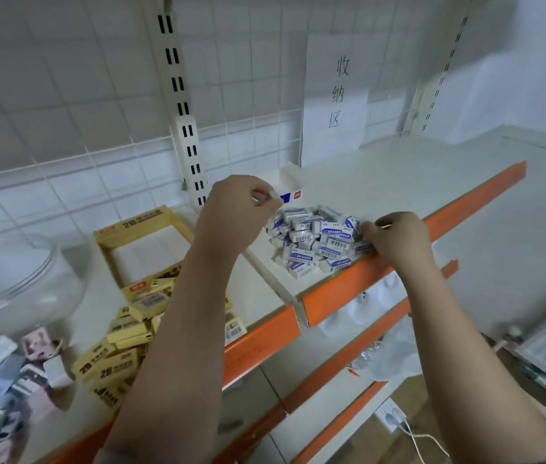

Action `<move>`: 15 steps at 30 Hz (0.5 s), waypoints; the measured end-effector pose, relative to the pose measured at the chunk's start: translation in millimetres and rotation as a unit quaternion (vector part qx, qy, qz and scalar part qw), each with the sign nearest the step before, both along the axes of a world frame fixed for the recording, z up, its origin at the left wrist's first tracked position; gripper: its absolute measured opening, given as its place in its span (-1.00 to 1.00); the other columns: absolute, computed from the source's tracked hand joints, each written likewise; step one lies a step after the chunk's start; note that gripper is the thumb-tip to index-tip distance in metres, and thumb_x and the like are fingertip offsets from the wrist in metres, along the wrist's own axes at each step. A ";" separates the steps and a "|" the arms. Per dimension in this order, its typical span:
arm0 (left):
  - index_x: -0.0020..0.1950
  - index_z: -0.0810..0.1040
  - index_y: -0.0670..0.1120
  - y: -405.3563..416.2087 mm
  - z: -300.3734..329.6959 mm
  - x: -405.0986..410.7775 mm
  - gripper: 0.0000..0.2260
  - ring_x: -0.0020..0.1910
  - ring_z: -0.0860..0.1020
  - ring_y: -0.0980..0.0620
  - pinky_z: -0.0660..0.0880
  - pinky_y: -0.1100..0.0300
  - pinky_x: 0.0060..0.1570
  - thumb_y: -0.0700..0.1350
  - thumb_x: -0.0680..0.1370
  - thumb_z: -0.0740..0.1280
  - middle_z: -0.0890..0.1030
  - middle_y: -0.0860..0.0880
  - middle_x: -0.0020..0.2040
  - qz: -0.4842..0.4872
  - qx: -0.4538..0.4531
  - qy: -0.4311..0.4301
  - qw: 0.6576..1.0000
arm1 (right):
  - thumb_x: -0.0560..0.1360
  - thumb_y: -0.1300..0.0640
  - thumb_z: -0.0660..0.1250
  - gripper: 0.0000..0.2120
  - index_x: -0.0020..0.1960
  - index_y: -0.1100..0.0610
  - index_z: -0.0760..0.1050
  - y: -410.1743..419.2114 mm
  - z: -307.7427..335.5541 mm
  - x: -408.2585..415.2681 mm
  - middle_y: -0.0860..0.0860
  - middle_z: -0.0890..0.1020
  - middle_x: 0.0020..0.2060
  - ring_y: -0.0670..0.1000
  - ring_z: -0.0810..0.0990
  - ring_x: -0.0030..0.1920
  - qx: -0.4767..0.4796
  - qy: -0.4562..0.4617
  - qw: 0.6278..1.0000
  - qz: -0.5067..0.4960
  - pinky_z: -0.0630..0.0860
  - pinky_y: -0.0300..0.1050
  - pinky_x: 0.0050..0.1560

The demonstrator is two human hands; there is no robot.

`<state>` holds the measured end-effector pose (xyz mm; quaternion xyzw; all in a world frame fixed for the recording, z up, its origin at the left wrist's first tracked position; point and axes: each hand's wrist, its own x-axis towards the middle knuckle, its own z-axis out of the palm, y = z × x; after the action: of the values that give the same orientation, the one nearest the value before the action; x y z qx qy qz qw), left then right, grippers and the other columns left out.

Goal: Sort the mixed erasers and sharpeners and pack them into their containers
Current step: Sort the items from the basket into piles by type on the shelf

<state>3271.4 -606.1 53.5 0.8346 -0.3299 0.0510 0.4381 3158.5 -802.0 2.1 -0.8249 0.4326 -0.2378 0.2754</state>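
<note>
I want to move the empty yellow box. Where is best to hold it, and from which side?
Probably grip the yellow box by its right wall, coming from above: it lies open side up, that thin rim is exposed, and the left hand is nearest.

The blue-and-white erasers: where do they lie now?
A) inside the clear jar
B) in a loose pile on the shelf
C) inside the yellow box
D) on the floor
B: the blue-and-white erasers lie heaped on the white shelf, between the two hands.
</note>
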 end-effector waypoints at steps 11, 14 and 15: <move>0.00 0.66 -0.07 -66.9 -9.8 55.8 -0.84 -0.13 0.49 -0.03 0.45 0.16 -0.02 -0.21 0.50 0.32 0.56 -0.10 -0.14 -0.068 0.207 0.020 0.976 | 0.51 0.12 0.29 -0.85 -0.03 0.13 0.62 23.9 9.5 -14.4 -0.08 0.59 -0.29 -0.17 0.49 -0.39 0.016 -0.101 0.994 0.037 0.32 -0.45 -0.47; 0.10 0.61 -0.21 -63.9 -12.4 54.9 -0.80 -0.02 0.55 -0.02 0.44 0.18 0.03 -0.20 0.52 0.32 0.61 -0.07 -0.03 -0.069 0.178 0.037 0.981 | 0.51 0.13 0.29 -0.85 -0.05 0.14 0.62 28.0 13.8 -18.6 -0.11 0.56 -0.35 -0.19 0.47 -0.43 0.014 -0.103 0.994 0.042 0.33 -0.48 -0.48; 0.13 0.62 -0.09 -59.5 -10.8 52.4 -0.79 0.03 0.56 0.01 0.44 0.22 0.03 -0.19 0.53 0.32 0.62 -0.04 0.06 -0.060 0.159 0.044 0.984 | 0.51 0.13 0.29 -0.85 -0.04 0.14 0.62 30.1 15.0 -20.0 -0.11 0.56 -0.34 -0.19 0.47 -0.45 0.013 -0.103 0.994 0.044 0.32 -0.49 -0.48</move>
<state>3323.8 -665.6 42.6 0.8739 -0.3635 -0.0653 0.3161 3138.4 -771.8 17.1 -0.8110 0.3679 -0.3033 0.3390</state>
